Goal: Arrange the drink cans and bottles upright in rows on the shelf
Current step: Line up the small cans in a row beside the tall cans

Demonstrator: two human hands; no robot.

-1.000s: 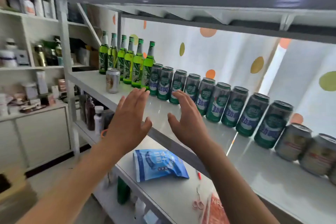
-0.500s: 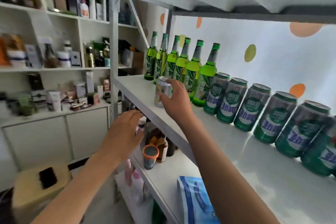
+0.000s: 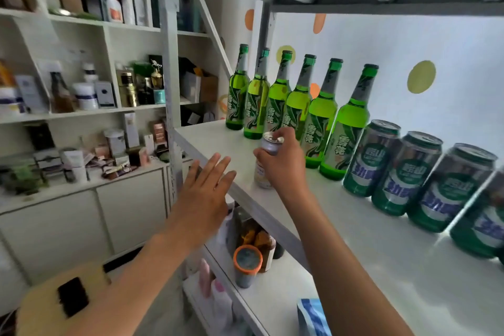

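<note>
My right hand [image 3: 283, 163] is closed around a silver can [image 3: 266, 161] near the centre of the frame; my fingers wrap its upper part and the top with the pull tab shows above them. The can stands upright on the white shelf [image 3: 381, 248], close to the front edge and apart from the rows behind it. My left hand [image 3: 203, 196] is open, fingers stretched and a little spread, palm down – it is at the front edge of the same shelf, left of the can, and holds nothing; I cannot tell if it touches the edge. At the back of the shelf, in the upper middle of the frame, six green bottles [image 3: 297, 106] stand upright in one row. To their right the row goes on with green cans [image 3: 406, 174], also upright, toward the right edge of the frame. On the lower shelf, at the bottom centre, I see a jar with an orange rim [image 3: 246, 262] and, at the bottom edge, a blue bag [image 3: 311, 319]. In the left half of the frame a white cabinet [image 3: 81, 226] carries many small boxes and jars.
</note>
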